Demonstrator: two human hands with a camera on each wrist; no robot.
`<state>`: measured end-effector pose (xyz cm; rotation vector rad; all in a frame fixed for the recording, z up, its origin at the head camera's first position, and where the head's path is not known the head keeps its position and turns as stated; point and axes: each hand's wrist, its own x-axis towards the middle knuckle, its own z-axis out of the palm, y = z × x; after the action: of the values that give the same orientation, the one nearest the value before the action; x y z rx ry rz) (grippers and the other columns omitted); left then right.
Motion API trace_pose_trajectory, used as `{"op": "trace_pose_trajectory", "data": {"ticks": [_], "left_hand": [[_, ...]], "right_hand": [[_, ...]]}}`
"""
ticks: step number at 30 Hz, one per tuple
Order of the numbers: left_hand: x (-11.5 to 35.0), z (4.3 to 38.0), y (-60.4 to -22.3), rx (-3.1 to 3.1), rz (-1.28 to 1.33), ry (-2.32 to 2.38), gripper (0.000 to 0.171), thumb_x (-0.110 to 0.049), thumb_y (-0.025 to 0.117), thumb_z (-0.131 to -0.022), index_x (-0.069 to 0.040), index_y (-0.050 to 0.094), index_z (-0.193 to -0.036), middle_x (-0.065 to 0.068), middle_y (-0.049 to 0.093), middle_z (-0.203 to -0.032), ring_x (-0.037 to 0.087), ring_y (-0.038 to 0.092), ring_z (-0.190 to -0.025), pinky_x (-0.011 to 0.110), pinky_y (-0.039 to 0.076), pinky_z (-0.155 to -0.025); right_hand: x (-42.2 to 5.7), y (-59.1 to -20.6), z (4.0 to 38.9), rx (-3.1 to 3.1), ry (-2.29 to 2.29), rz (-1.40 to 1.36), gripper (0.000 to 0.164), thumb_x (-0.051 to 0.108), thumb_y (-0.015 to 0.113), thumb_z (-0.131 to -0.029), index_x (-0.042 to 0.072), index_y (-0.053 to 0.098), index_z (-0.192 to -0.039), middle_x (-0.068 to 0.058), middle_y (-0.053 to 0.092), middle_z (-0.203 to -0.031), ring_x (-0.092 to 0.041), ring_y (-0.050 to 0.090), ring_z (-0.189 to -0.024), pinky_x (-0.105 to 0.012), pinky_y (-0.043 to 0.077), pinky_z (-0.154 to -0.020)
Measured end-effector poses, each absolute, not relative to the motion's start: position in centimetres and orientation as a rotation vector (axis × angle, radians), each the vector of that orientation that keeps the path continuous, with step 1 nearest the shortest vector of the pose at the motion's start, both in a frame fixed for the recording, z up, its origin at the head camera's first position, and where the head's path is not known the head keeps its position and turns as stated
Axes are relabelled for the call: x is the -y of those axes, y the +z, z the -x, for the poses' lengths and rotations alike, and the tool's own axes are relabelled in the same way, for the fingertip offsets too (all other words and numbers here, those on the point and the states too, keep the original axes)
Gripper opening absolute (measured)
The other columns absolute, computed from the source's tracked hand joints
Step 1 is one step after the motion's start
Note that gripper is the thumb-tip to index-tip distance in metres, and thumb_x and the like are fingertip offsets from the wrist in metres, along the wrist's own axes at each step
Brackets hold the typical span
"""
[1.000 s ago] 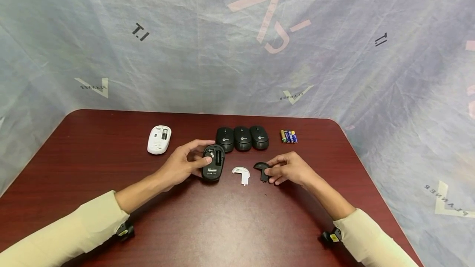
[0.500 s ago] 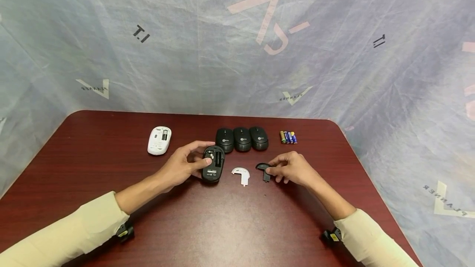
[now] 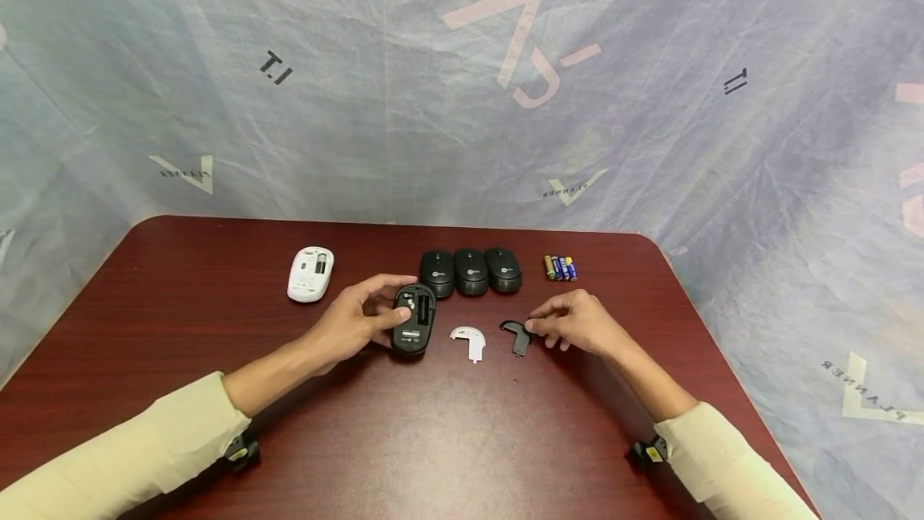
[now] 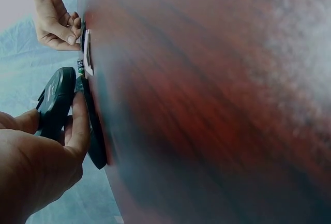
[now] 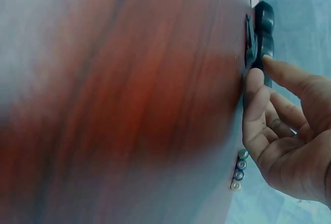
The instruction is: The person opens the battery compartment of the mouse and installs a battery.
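Observation:
My left hand grips an upturned black computer mouse, its thumb on the underside beside the bare battery slot. In the left wrist view the mouse is held tilted above the table. A black battery cover lies on the table. The fingertips of my right hand are at that cover's right end; the right wrist view shows thumb and forefinger apart, beside the cover. Between the two hands lies a white battery cover.
Three black mice stand side by side behind the hands. Several small batteries are lined up at the back right. A white mouse lies upturned at the back left, a battery in its slot. A printed grey cloth hangs behind the table.
The black battery cover has shifted slightly right and turned a little on the table. My right hand's fingers have loosened from it and drawn back right. The left hand stays on its mouse.

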<state>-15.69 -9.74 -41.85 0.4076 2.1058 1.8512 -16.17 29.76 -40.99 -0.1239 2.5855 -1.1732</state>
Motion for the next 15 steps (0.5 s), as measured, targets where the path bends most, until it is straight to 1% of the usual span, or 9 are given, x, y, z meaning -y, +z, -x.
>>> {"op": "trace_pose_trajectory", "data": {"ticks": [5,11,15], "left_hand": [[9.8,15.8,-41.9,-2.105,-0.409,1.858,0.057,-0.003,0.075,-0.107,-0.005,0.057,-0.162,0.028,0.067,-0.137,0.021,0.073,-0.102,0.039,0.073,-0.077],[9.8,15.8,-41.9,-2.095,-0.392,1.865,0.059,-0.003,0.074,-0.107,-0.008,0.057,-0.163,0.024,0.068,-0.137,0.02,0.073,-0.102,0.04,0.073,-0.077],[9.9,15.9,-41.9,-2.089,-0.394,1.873,0.059,-0.002,0.074,-0.107,-0.008,0.057,-0.163,0.025,0.067,-0.138,0.02,0.073,-0.103,0.04,0.073,-0.077]], "right_hand": [[-30.8,-40.9,16.9,-2.565,-1.201,0.109,0.028,0.027,0.086,-0.102,0.005,0.087,-0.119,-0.012,0.086,-0.092,-0.017,0.078,-0.075,-0.031,0.067,-0.065],[-32.3,-40.8,17.6,-2.547,-1.249,0.074,0.032,0.027,0.084,-0.103,0.003,0.086,-0.124,-0.014,0.087,-0.105,-0.019,0.08,-0.08,-0.031,0.068,-0.069],[-33.2,-40.5,18.3,-2.558,-1.261,0.05,0.035,0.029,0.083,-0.105,0.002,0.084,-0.127,-0.016,0.087,-0.109,-0.02,0.082,-0.084,-0.033,0.069,-0.072]]}}
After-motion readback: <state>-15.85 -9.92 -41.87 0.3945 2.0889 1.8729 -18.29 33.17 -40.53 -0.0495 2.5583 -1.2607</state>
